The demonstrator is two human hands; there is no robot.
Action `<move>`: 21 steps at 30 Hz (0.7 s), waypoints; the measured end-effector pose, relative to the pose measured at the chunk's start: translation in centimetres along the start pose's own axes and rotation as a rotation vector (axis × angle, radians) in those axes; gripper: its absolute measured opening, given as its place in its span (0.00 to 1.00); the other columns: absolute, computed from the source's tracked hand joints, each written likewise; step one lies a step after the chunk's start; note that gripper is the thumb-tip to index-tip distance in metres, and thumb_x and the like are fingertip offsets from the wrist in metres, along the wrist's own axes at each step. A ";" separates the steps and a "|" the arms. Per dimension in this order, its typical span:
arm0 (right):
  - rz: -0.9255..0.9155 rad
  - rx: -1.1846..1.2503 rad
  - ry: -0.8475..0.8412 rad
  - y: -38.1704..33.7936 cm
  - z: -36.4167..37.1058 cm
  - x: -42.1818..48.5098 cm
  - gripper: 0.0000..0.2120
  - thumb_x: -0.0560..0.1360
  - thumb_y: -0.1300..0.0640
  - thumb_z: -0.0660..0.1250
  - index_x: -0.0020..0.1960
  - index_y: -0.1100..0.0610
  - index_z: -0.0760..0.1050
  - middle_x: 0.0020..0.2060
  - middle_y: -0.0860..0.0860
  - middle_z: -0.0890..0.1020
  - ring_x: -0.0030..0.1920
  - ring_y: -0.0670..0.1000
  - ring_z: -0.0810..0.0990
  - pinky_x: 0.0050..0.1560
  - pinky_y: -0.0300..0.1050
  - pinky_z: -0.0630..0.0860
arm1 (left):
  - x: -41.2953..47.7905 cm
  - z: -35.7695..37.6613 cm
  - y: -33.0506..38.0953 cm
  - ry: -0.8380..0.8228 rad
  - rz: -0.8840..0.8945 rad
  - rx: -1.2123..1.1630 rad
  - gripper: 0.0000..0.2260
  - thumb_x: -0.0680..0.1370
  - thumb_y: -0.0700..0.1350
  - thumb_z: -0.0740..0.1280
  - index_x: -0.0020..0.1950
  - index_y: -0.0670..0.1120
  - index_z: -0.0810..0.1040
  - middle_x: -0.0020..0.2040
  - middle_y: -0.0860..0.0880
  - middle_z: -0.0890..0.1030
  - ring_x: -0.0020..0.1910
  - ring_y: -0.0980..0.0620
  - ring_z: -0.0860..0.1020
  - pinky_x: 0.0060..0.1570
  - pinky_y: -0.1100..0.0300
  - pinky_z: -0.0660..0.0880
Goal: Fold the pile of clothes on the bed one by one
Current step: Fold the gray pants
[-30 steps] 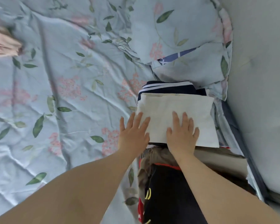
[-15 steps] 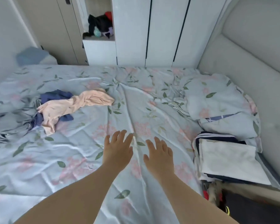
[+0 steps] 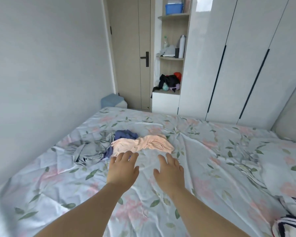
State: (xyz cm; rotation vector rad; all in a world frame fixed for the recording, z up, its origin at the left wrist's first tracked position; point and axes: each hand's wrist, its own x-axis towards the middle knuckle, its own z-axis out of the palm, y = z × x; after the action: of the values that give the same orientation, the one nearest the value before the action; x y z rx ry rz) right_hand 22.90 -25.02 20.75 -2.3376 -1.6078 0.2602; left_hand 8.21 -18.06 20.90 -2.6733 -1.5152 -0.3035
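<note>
A crumpled peach garment lies mid-bed on the floral sheet, with a dark blue garment behind and under it and a rumpled grey-blue garment to its left. My left hand hovers open, fingers spread, just short of the peach garment's near edge. To its right, my right hand is also open, a little short of the peach garment. Both hands hold nothing. At the bottom right corner only a dark striped edge of the folded stack shows.
A pillow in the same floral fabric lies at the right. A wall runs along the bed's left side. Beyond the bed stand a door, open shelves with bottles and clothes, a white wardrobe and a blue box.
My hands left the white folded garment on the stack at the right and swung left and forward across the bed toward the peach garment. The view lifted and turned with them.
</note>
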 end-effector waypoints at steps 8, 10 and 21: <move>-0.038 -0.007 -0.041 -6.0 3.9 3.7 0.25 0.80 0.47 0.55 0.75 0.48 0.54 0.75 0.49 0.55 0.72 0.54 0.58 0.67 0.47 0.59 | 0.6 2.6 -9.5 -0.054 -0.096 -0.020 0.21 0.80 0.53 0.55 0.73 0.55 0.60 0.71 0.55 0.63 0.70 0.52 0.62 0.67 0.54 0.58; -0.016 -0.007 -0.055 -8.0 6.1 5.3 0.25 0.80 0.47 0.55 0.75 0.48 0.54 0.75 0.49 0.56 0.72 0.53 0.59 0.67 0.48 0.60 | 1.5 4.1 -12.5 -0.085 -0.090 -0.031 0.20 0.80 0.53 0.56 0.73 0.55 0.61 0.71 0.56 0.64 0.70 0.52 0.62 0.67 0.55 0.58; 0.192 0.087 -0.309 -21.8 21.1 15.0 0.24 0.80 0.48 0.54 0.75 0.48 0.54 0.74 0.49 0.57 0.71 0.53 0.60 0.67 0.47 0.61 | 8.4 14.6 -32.1 -0.303 0.013 -0.093 0.19 0.80 0.53 0.55 0.71 0.54 0.62 0.68 0.55 0.67 0.67 0.52 0.66 0.63 0.57 0.61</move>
State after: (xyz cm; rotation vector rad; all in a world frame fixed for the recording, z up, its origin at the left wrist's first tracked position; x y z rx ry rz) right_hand 2.60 -0.85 8.50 -2.4788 -1.4616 0.7501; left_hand -12.93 7.74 6.63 -2.9088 -1.5913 0.0360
